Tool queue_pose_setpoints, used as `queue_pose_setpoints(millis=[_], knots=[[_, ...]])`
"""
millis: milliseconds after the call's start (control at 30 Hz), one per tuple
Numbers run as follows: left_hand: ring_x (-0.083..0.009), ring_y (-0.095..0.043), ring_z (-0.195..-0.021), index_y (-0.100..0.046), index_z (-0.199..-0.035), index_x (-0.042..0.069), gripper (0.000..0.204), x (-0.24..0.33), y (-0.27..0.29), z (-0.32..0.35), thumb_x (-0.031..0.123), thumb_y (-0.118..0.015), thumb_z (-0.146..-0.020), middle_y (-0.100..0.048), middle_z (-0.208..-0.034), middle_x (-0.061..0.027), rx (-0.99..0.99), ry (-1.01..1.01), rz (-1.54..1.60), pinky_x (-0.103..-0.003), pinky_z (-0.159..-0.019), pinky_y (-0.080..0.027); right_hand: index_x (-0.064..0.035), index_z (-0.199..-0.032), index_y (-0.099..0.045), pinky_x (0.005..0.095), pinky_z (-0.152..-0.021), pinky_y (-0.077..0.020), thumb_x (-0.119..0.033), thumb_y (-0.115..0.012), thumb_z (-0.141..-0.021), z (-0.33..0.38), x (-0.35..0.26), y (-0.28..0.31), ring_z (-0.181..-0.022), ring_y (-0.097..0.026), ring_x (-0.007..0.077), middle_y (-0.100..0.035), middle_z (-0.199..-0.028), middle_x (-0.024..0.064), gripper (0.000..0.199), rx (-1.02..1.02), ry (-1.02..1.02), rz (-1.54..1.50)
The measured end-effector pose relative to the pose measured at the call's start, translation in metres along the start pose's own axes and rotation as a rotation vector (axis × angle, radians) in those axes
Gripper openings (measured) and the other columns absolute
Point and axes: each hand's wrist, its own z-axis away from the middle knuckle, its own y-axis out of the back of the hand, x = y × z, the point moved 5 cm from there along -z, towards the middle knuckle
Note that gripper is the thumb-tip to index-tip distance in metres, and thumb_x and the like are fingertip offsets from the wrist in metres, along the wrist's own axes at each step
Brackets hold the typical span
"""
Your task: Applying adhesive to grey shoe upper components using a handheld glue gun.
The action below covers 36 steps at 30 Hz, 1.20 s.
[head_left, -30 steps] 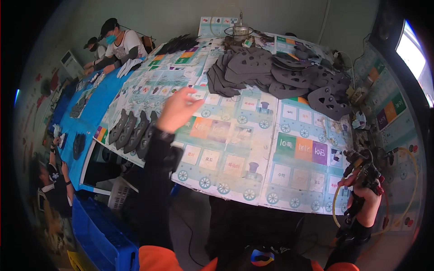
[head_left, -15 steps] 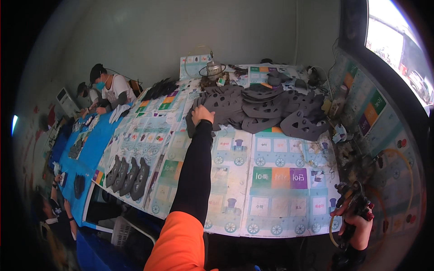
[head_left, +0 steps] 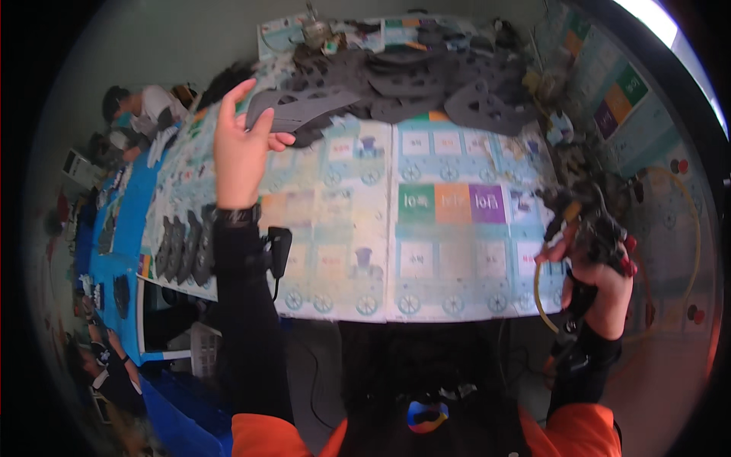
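My left hand (head_left: pixel 242 164) is raised over the left part of the table. It pinches a dark grey cut-out piece with holes (head_left: pixel 304 113), shaped like a shoe upper, between thumb and fingers. Beyond it lies a heap of similar dark grey pieces (head_left: pixel 415 80) along the far side. At the table's right front corner my right hand (head_left: pixel 608 289) is wrapped round a dark spray gun (head_left: pixel 582 217) with a thin yellow hose. Several dark grey curved pieces (head_left: pixel 183 247) lie in a row at the left front.
Colourful printed sheets cover the table (head_left: pixel 449 247). A metal pot (head_left: pixel 314 32) stands at the back. A blue-topped table (head_left: pixel 114 268) adjoins on the left, with people (head_left: pixel 148 110) working there. A white basket (head_left: pixel 204 346) sits below. Printed panels (head_left: pixel 617 99) line the right wall.
My left hand has drawn back from the heap toward me and to the left, lifting one dark grey piece. My right hand still holds the spray gun. The view has tilted downward.
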Motion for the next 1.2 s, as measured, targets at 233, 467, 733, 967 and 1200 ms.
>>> queue_pose_setpoints(millis=[233,467,733,967,1200], knots=[[-0.0116,-0.07,-0.085,-0.058,-0.145,-0.004,0.041,-0.014,-0.089,0.205,0.003,-0.065,-0.105,-0.073,-0.109,-0.0091,-0.18,0.388,0.332,-0.026,-0.075,-0.056,0.0163,-0.119,-0.06,0.0306,-0.05,-0.0531,0.007,-0.048,-0.065,-0.004,0.007,-0.036,-0.096,-0.076,0.0422,-0.071,-0.091,0.0256,0.056,-0.106,-0.186,0.089],[-0.0306,-0.061,-0.093,-0.065,-0.139,0.002,0.053,-0.024,-0.087,0.247,-0.007,-0.071,-0.087,-0.059,-0.113,-0.0131,-0.473,0.132,-0.139,-0.039,-0.081,-0.052,0.0108,-0.125,-0.061,0.0299,-0.054,-0.0582,0.011,-0.051,-0.072,-0.006,0.041,-0.034,-0.103,-0.076,0.0368,-0.074,-0.101,0.0242,0.054,-0.202,-0.489,0.26],[-0.0196,-0.058,-0.085,-0.081,-0.099,0.01,0.026,-0.035,-0.096,0.259,0.002,-0.08,-0.074,-0.069,-0.114,0.0013,-0.365,-0.463,-0.476,-0.033,-0.069,-0.052,0.0081,-0.131,-0.054,0.0255,-0.059,-0.0588,0.01,-0.056,-0.083,0.003,0.082,-0.052,-0.089,-0.07,0.0177,-0.074,-0.11,0.0213,0.049,-0.377,-0.779,0.316],[-0.0158,-0.057,-0.083,-0.08,-0.1,0.008,0.025,-0.061,-0.093,0.265,0.006,-0.074,-0.076,-0.072,-0.114,0.0014,-0.507,-0.537,-0.349,-0.027,-0.064,-0.051,0.009,-0.136,-0.055,0.0243,-0.06,-0.0578,0.009,-0.057,-0.087,0.004,0.107,-0.077,-0.09,-0.069,0.0137,-0.075,-0.105,0.013,0.049,-0.509,-0.896,0.413],[-0.0157,-0.057,-0.084,-0.08,-0.099,0.008,0.025,-0.066,-0.089,0.266,0.009,-0.075,-0.075,-0.07,-0.11,0.0002,-0.479,-0.545,-0.325,-0.026,-0.063,-0.051,0.0016,-0.121,-0.063,0.0237,-0.055,-0.0513,0.0,-0.061,-0.086,0.0,0.117,-0.095,-0.074,-0.064,0.0084,-0.071,-0.087,0.0053,0.036,-0.554,-0.93,0.549]])
